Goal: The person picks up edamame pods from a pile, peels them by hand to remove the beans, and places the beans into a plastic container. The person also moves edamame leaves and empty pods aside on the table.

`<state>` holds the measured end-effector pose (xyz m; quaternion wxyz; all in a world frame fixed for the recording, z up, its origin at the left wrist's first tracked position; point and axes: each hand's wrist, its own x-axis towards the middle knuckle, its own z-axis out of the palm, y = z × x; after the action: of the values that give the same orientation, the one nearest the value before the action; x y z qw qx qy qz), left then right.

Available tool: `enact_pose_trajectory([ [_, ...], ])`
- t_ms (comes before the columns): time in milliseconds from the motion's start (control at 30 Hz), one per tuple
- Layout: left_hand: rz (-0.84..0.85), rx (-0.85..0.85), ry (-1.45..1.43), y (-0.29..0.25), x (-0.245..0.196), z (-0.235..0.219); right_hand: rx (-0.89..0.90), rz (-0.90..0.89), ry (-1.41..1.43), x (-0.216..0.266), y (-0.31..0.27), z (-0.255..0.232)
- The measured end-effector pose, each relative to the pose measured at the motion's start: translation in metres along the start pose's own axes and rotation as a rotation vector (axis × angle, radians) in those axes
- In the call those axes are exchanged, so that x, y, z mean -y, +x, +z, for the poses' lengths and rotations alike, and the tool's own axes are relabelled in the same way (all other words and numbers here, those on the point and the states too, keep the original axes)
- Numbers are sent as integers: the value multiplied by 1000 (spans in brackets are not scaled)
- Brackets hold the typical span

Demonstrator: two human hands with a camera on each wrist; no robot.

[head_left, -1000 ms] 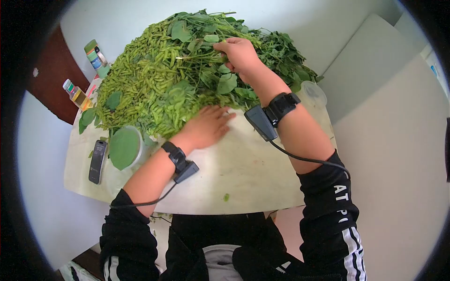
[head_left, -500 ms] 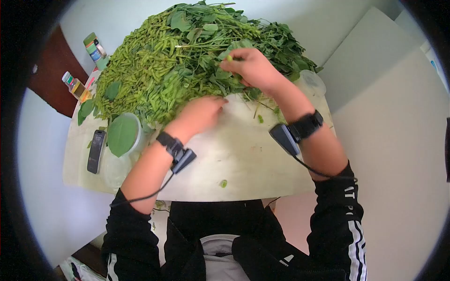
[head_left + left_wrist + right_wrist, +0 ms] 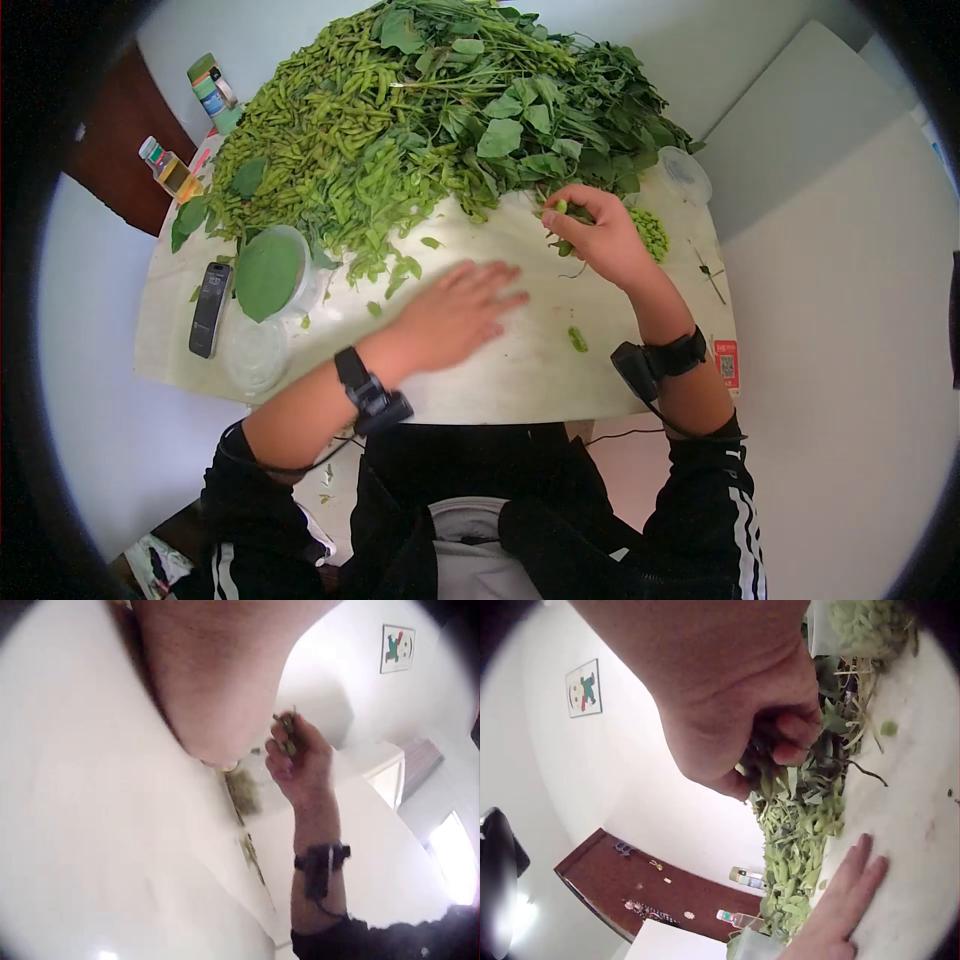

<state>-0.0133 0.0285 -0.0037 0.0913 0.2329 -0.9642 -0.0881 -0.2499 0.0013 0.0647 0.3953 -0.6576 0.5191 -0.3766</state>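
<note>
A large heap of green soybean pods (image 3: pixel 320 130) covers the back of the table, with leafy stalks (image 3: pixel 560 110) on its right side. My right hand (image 3: pixel 602 238) holds a few green soybean pods (image 3: pixel 563 207) in curled fingers, above the table in front of the heap. A thin stem (image 3: pixel 866 772) hangs from that hand in the right wrist view. My left hand (image 3: pixel 450 315) is spread over the bare tabletop with straight fingers, slightly blurred. One loose pod (image 3: pixel 578 339) lies between the hands. Shelled beans in a clear tub (image 3: pixel 650 235) show partly behind my right wrist.
At the left are a tub with a large leaf (image 3: pixel 268 278) over it, a clear lid (image 3: pixel 255 352), a phone (image 3: pixel 210 310) and two bottles. An upturned clear container (image 3: pixel 685 177) stands back right, with a red card (image 3: pixel 727 363) at the right edge.
My right hand has come from the stalks toward me and down, now with pods in it. My left hand has moved from the heap's edge toward the front, and pods lie scattered there.
</note>
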Motion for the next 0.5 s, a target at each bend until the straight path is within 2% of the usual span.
enact_pose_trajectory([
  [100, -155, -82, 123, 8, 51, -3, -37, 37, 37, -1, -5, -3],
  [133, -203, -120, 166, 11, 65, -4, -43, 101, 27, -1, -6, -3],
  [200, -371, -115, 47, 13, 85, -8, -52, 164, 14, -4, -7, -4],
  [300, -383, -208, 27, 17, 96, -8, -84, 154, 19, -15, -12, -2],
  [400, -394, -251, -36, 20, 89, -9, -44, 249, 22, -30, -13, 2],
  [433, -393, -252, -37, 21, 87, -8, -15, 77, 8, -43, -13, 7],
  [467, -401, -309, -199, 21, 85, -5, 15, -91, -6, -56, -14, 10],
  [500, -411, -367, -361, 22, 81, -4, 16, -220, -185, -50, -16, 13],
])
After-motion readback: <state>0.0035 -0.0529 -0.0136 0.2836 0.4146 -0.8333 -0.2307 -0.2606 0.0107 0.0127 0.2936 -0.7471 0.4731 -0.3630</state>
